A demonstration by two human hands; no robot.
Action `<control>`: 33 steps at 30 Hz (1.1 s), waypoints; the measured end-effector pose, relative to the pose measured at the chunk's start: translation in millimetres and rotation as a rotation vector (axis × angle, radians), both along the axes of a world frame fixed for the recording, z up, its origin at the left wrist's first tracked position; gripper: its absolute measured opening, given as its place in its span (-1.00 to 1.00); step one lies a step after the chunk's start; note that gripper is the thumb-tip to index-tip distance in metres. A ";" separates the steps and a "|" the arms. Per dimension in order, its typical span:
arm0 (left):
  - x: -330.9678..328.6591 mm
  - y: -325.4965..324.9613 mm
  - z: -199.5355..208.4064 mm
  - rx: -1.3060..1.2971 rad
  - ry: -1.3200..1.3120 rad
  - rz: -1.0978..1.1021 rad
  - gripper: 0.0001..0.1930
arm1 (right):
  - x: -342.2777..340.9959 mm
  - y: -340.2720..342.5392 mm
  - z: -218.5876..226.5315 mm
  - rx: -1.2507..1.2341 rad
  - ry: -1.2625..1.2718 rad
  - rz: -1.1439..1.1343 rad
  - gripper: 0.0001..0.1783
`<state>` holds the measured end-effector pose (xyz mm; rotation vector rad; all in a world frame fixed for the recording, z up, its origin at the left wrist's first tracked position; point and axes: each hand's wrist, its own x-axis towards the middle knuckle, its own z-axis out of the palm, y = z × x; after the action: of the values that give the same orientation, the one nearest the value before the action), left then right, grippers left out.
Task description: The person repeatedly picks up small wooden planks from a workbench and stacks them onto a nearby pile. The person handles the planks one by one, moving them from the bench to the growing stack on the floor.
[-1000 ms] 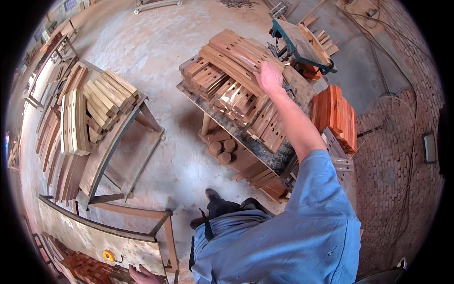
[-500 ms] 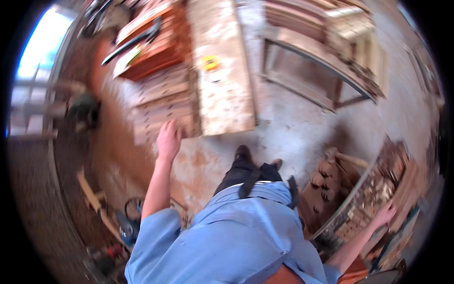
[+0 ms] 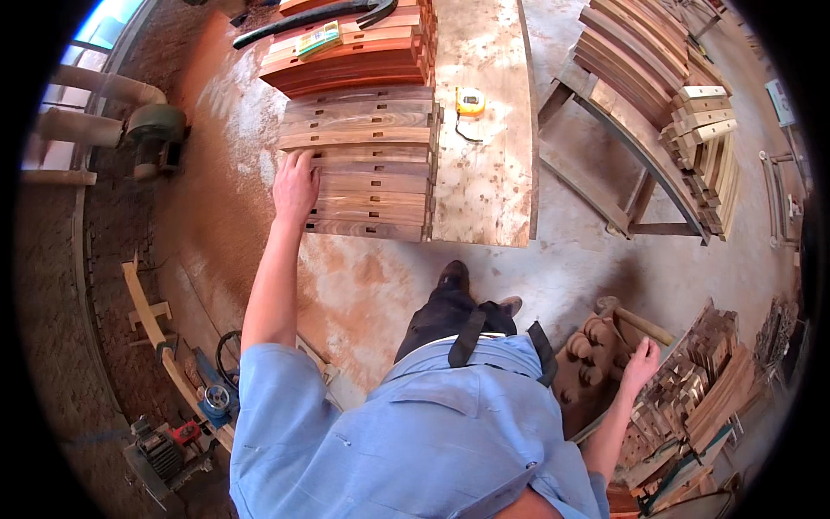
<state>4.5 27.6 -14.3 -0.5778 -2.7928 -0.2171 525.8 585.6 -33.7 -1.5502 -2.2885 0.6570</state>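
My left hand (image 3: 296, 188) is at the left ends of a row of slotted brown wooden bars (image 3: 363, 182), its fingers stretched forward and a little bent over the edge. It grips nothing that I can see. To the right, my right hand (image 3: 641, 365) hangs beside a wooden-handled mallet (image 3: 644, 324), apart from it. Its fingers are curled together, with nothing visible in them. Beyond the brown bars lie redder wooden bars (image 3: 346, 65), topped by a black claw-headed tool (image 3: 316, 19) and a small yellow-green packet (image 3: 318, 40).
A yellow tape measure (image 3: 470, 101) rests on a pale, stained board (image 3: 484, 190) beside the bars. At the upper right a bench (image 3: 618, 99) bears stacked wood. Wood offcuts (image 3: 683, 398) are heaped at my right; a motor (image 3: 164, 454) stands at the lower left.
The bars and board now appear farther right and nearer. My left hand has moved farther along the bars' left ends; my right hand has come inward and up, its fingers more curled.
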 end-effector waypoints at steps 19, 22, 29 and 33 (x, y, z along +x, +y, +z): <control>-32.5 -17.5 33.4 -0.069 0.290 -0.367 -0.83 | -19.6 -92.6 3.3 -0.001 0.051 0.020 -0.77; -11.3 -1.1 59.1 -0.055 0.345 -0.395 -0.83 | -60.3 -92.3 15.8 -0.018 0.191 0.132 -0.84; 42.8 104.0 101.7 0.055 0.379 -0.664 -0.83 | -197.5 -139.4 118.6 0.349 0.233 0.742 -0.31; 81.7 178.5 112.6 0.122 0.291 -0.887 -0.84 | -220.4 -145.4 133.0 0.363 0.115 0.882 -0.34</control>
<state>86.2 206.1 98.2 -1.6251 -2.0584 -0.4260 305.4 440.3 99.3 -0.2880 -2.7406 0.4453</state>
